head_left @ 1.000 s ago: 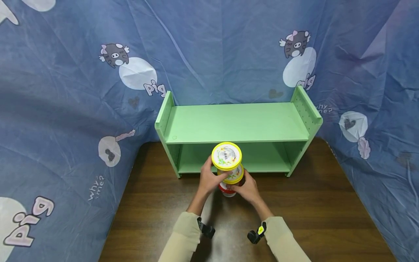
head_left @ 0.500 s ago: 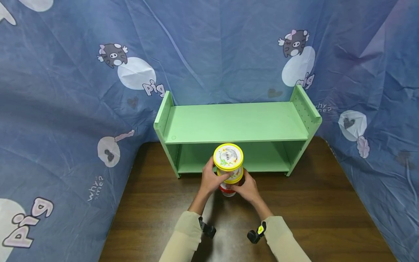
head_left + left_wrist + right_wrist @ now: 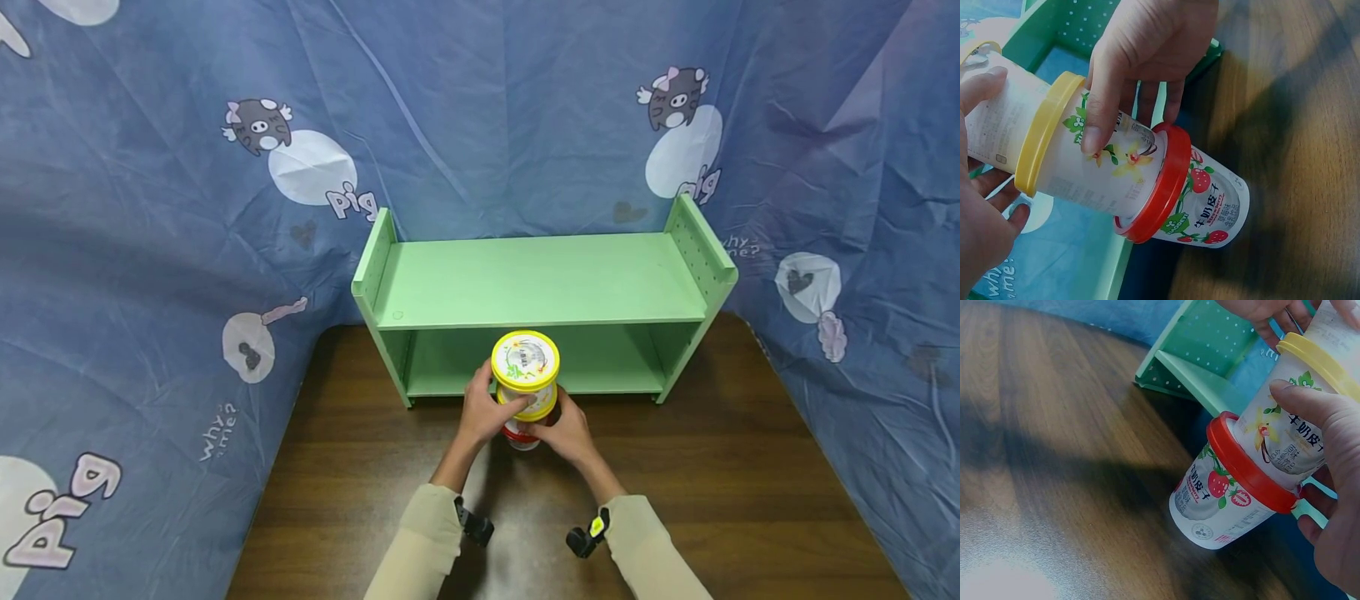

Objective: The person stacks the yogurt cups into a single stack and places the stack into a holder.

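Three lidded paper cups stand in a stack on the table. The lowest, a strawberry-printed cup (image 3: 1210, 206), has a red lid (image 3: 1244, 465). Directly on that lid sits a flower-printed middle cup (image 3: 1282, 434) with a yellow lid (image 3: 1050, 134). The top cup (image 3: 526, 360), also yellow-lidded, rests on or just above the middle one; their contact is hard to make out. My left hand (image 3: 482, 412) grips the top cup from the left, thumb in front. From the right, my right hand (image 3: 570, 431) holds the middle cup between thumb and fingers.
Right behind the stack stands a green two-tier shelf (image 3: 536, 279) with raised side panels. The wooden table (image 3: 360, 500) spreads out on both sides. A blue cloth (image 3: 465, 108) printed with pigs hangs around the back and sides.
The top cup has shifted slightly to the right with my left hand, sitting more squarely above the middle cup. My right hand and the two lower cups have stayed in place.
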`<state>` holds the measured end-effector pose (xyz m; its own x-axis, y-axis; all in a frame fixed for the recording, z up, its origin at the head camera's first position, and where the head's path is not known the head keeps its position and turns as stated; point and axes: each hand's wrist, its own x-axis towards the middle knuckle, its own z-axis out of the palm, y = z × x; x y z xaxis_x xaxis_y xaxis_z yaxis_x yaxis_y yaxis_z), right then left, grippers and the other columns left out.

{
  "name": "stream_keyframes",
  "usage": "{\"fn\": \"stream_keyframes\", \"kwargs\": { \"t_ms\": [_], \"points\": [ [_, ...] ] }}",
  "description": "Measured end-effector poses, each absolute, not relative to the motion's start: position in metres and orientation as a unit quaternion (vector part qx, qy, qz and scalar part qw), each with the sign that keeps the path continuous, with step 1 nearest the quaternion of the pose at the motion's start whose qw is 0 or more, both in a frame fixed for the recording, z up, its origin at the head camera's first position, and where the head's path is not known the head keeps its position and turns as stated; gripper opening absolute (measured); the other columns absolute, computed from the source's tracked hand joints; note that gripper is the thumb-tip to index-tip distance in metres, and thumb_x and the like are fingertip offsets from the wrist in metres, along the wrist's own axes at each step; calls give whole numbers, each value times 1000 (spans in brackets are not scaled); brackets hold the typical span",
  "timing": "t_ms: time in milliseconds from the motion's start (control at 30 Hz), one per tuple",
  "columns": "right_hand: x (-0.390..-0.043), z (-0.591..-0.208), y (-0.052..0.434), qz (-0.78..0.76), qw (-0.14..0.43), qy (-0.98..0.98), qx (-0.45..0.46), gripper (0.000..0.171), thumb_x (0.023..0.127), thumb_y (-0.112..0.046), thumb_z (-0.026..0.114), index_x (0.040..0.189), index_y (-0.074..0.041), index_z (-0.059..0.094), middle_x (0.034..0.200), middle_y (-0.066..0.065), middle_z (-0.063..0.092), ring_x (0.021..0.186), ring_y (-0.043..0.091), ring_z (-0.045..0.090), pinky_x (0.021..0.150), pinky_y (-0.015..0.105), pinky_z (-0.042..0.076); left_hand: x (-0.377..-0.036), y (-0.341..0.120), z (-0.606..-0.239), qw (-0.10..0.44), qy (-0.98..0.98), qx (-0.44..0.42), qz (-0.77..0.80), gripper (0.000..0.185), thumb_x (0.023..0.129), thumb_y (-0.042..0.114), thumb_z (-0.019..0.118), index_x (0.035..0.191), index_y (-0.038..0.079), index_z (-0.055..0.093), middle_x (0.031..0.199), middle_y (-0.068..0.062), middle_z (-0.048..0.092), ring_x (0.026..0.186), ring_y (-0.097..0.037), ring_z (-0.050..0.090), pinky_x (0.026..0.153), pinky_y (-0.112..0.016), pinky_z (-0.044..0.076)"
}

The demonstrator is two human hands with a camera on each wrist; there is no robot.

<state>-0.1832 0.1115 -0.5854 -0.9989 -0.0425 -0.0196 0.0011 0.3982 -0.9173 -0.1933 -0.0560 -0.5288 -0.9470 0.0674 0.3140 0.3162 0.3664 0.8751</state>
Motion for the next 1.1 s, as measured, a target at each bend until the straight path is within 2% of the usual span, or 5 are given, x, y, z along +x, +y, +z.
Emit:
{"fn": "stream_keyframes", "kwargs": {
  "t_ms": [133, 433, 833, 967, 1100],
  "points": [
    [-183, -584, 111, -549, 19, 835, -16, 86, 69, -32, 87, 141, -14, 43, 134, 12, 57, 124, 30, 53, 102, 51, 46, -193, -57, -528, 108, -820, -119, -549, 72, 70, 31, 82, 132, 10, 52, 121, -12, 64, 112, -26, 59, 94, -52, 49],
    [-182, -584, 113, -544, 24, 838, -26, 90, 69, -36, 86, 144, -16, 39, 139, 11, 54, 130, 30, 50, 104, 52, 44, -193, -59, -527, 56, -811, -111, -571, 77, 71, 25, 83, 138, 12, 47, 130, -9, 60, 121, -25, 55, 101, -47, 46],
    [-180, -583, 121, -546, 38, 836, -24, 99, 68, -42, 85, 149, -21, 32, 149, 8, 44, 140, 31, 39, 112, 57, 34, -191, -64, -534, 27, -818, -99, -566, 93, 69, 29, 86, 147, 17, 36, 145, -7, 48, 136, -27, 43, 112, -55, 34],
    [-179, -581, 125, -544, 35, 838, -29, 100, 69, -42, 85, 150, -21, 30, 153, 8, 40, 144, 31, 35, 114, 58, 31, -191, -66, -539, 30, -817, -104, -567, 94, 69, 30, 86, 148, 18, 35, 146, -7, 47, 137, -27, 42, 112, -56, 33],
    [-178, -580, 129, -541, 32, 840, -32, 99, 70, -41, 85, 150, -19, 30, 153, 10, 39, 143, 32, 35, 113, 57, 33, -190, -70, -544, 30, -818, -111, -563, 94, 70, 30, 85, 148, 19, 34, 144, -7, 47, 134, -26, 44, 111, -56, 33]
  ]
}}
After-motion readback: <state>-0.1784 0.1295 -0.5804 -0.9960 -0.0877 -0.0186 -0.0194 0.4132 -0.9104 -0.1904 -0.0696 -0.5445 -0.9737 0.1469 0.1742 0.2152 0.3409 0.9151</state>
